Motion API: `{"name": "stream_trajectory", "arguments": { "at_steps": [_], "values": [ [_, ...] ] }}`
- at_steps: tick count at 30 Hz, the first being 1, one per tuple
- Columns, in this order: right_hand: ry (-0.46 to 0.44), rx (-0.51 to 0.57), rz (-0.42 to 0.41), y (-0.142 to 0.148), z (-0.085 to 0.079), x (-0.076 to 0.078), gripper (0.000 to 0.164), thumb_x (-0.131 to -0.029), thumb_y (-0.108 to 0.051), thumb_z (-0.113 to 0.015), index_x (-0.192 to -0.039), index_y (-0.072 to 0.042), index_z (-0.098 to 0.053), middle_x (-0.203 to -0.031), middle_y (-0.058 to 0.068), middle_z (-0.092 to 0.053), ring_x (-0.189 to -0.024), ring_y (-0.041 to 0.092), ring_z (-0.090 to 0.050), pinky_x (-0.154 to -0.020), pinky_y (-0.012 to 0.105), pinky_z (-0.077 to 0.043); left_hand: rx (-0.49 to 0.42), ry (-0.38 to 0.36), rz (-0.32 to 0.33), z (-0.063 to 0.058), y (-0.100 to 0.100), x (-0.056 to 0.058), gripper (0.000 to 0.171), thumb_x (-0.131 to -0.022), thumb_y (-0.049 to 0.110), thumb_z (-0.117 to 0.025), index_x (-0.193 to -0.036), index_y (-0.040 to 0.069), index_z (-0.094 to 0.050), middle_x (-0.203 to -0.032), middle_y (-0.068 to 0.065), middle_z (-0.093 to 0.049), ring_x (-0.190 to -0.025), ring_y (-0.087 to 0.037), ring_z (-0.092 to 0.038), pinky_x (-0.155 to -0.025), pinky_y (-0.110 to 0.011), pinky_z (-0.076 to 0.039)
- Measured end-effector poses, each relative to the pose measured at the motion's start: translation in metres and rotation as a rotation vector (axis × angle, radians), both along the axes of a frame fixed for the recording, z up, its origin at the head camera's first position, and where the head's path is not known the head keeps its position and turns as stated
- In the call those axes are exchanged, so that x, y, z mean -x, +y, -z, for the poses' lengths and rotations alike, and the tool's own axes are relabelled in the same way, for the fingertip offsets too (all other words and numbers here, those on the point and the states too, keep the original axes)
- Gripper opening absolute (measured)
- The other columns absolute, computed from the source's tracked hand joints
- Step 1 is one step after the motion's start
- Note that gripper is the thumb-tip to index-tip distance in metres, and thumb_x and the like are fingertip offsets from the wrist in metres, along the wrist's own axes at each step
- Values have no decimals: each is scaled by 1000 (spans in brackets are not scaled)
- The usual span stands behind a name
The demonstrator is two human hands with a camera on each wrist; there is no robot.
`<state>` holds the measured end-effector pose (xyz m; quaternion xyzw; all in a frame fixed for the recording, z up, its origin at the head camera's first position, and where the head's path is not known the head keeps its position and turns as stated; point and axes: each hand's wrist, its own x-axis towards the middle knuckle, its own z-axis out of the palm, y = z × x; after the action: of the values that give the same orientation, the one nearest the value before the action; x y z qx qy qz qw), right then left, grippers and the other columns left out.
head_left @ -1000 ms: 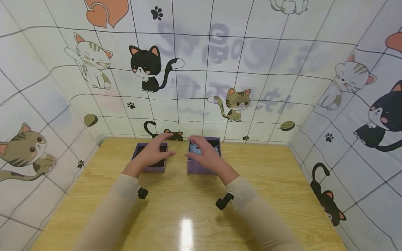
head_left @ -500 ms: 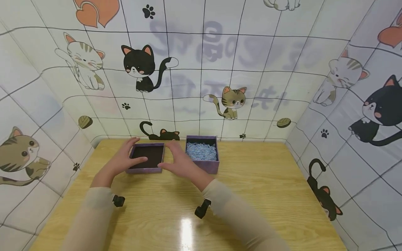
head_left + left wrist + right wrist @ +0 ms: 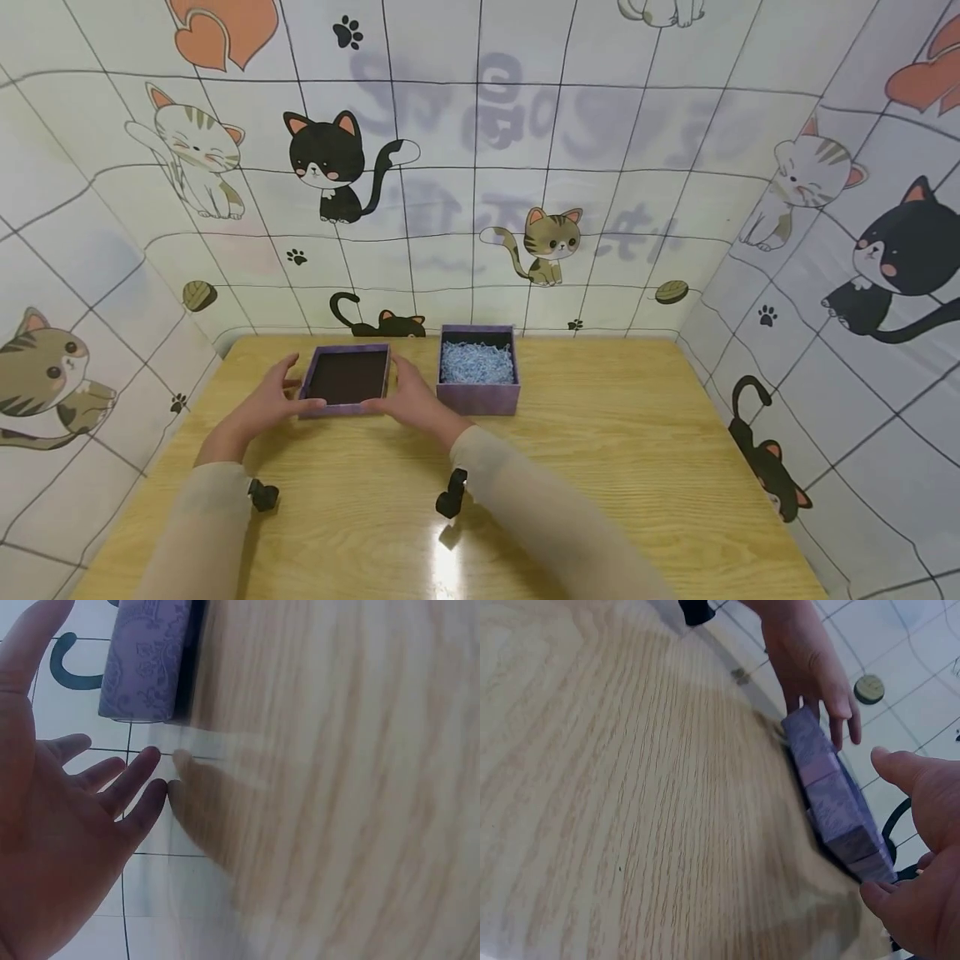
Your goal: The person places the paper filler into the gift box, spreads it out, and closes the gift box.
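An upturned shallow purple box lid [image 3: 348,377] with a dark inside lies on the table at the back left; its patterned side [image 3: 144,664] shows in the left wrist view. My left hand [image 3: 258,407] is at its left end, fingers spread, with a small gap to the lid in the left wrist view. At the opposite end is my right hand [image 3: 414,402], fingers and thumb loosely parted around the lid's right edge. In the right wrist view one fingertip of it is right at the lid's corner. Neither hand grips the lid.
Just right of the lid stands a deeper purple box [image 3: 478,399] holding pale blue shredded paper [image 3: 477,363]. The wooden table [image 3: 600,467] meets a cat-patterned wall covering [image 3: 420,250] behind and at both sides.
Both hands have moved left. The right hand has left the front of the deeper box for the lid's right end; the left hand has gone from over the lid to its left end.
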<state>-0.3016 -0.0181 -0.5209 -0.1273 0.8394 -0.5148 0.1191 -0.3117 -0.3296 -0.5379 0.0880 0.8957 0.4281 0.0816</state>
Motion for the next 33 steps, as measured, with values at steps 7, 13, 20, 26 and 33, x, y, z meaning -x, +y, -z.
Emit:
{"name": "stream_trajectory", "arguments": {
  "at_steps": [7, 13, 20, 26, 33],
  "values": [
    [-66, 38, 22, -4, 18, 7, 120, -90, -41, -95, -179, -18, -19, -175, 12, -38, -152, 33, -51, -116, 52, -52, 7, -52, 36, 9, -4, 2, 129, -93, 39, -91, -176, -1, 0, -172, -41, -21, -156, -60, -31, -122, -77, -30],
    [-79, 93, -12, -5, 28, 15, 122, -90, -38, -97, -180, -18, -16, -179, 9, -33, -155, 32, -48, -117, 51, -50, 4, -64, 76, 10, -6, 5, 126, -93, 36, -91, -176, -2, -3, -169, -41, -28, -154, -59, -31, -122, -77, -27],
    [-39, 70, -60, -6, 33, 23, 121, -90, -36, -96, -179, -14, -18, -179, 8, -35, -154, 32, -49, -121, 49, -47, -51, -83, 112, 16, -10, 12, 118, -95, 30, -90, -176, 0, -10, -169, -37, -31, -152, -54, -36, -122, -69, -31],
    [-10, 54, -90, -8, 35, 27, 119, -91, -33, -96, -179, -12, -18, -175, 9, -43, -155, 28, -49, -123, 46, -45, -92, -93, 120, 17, -11, 11, 114, -96, 26, -90, -177, 5, -13, -166, -31, -39, -148, -48, -43, -120, -63, -36],
    [-38, 83, -68, -11, 35, 28, 118, -91, -30, -96, -179, -15, -19, -170, 10, -49, -152, 25, -51, -122, 46, -45, -111, -62, 122, 15, -11, 7, 113, -95, 23, -90, -177, 5, -14, -164, -33, -42, -145, -48, -47, -116, -59, -39]
  ]
}}
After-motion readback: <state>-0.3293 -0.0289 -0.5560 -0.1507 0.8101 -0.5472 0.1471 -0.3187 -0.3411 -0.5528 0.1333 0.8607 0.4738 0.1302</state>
